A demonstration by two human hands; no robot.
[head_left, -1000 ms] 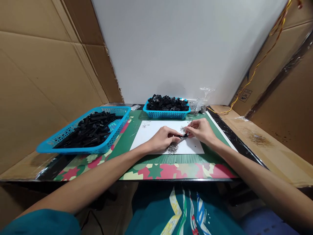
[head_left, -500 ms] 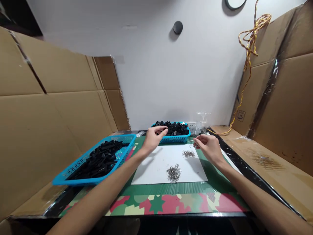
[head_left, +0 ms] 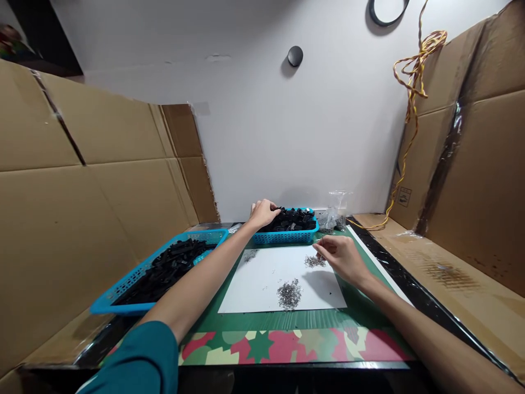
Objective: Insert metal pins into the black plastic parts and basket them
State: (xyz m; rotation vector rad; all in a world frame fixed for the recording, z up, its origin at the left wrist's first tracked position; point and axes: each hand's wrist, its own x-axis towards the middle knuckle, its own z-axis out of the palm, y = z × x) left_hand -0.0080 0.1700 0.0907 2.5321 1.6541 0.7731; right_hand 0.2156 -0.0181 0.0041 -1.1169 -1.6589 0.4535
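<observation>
My left hand reaches over the left side of the back blue basket. Its thumb lies stretched out, apart from the bent fingers, over small black plastic parts. The other fingertips are partly hidden. Lower and to the right, my right hand is closed in a pinch just above a small pile of tiny shiny metal pieces. Something thin and dark shows at its fingertips, too small to name. A larger pile of metal pieces lies nearer on the white sheet.
A larger blue basket with long black parts stands at the left. A faint scatter of tiny pieces lies at the sheet's back left. Clear plastic bags sit behind. Cardboard walls flank the green table mat.
My left hand has moved back and slightly right, onto the black parts, its thumb now apart from the fingers. My right hand has come left and down over the small pile. The view has shifted slightly.
</observation>
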